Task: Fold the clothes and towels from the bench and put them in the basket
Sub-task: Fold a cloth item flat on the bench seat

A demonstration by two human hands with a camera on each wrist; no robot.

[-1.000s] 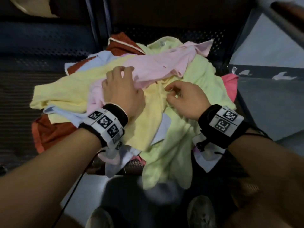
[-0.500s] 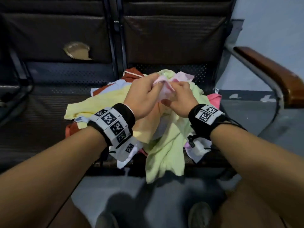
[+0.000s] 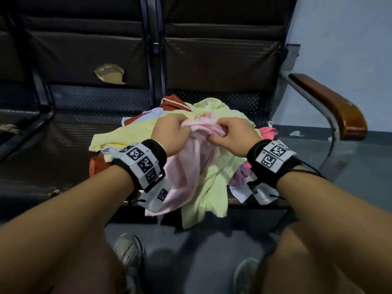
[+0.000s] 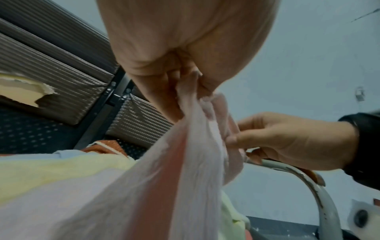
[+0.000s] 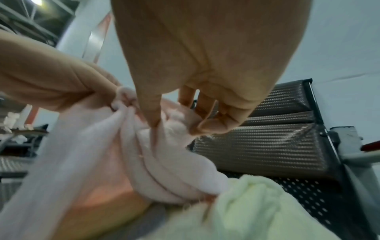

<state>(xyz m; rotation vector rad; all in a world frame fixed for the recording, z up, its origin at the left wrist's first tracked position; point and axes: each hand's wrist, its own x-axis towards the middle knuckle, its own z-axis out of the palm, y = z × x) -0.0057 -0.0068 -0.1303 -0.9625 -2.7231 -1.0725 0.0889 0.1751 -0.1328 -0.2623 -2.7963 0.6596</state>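
Note:
A pale pink cloth point(image 3: 186, 166) hangs from both my hands above the laundry pile on the bench seat point(image 3: 74, 128). My left hand point(image 3: 169, 129) grips its bunched top edge, and my right hand point(image 3: 229, 132) pinches the same edge just to the right. In the left wrist view the pink cloth point(image 4: 185, 170) runs down from my curled left hand point(image 4: 185, 84) while the right hand point(image 4: 236, 139) pinches it. The right wrist view shows my right hand point(image 5: 174, 123) pinching the pink cloth point(image 5: 164, 162). Under it lie a light green towel point(image 3: 207, 187) and a yellow cloth point(image 3: 127, 136).
More laundry sits in the pile: a rust-red piece point(image 3: 171, 102), a bright pink piece point(image 3: 267, 132) and a white one point(image 3: 239, 192). A brown wooden armrest point(image 3: 331, 105) stands at the right. The backrest has a torn patch point(image 3: 110, 74). My shoes point(image 3: 129, 251) rest on the grey floor.
Both hands have gathered the pink cloth's edge and lifted it off the pile toward me; it now hangs down in front of the seat. My view has pulled back.

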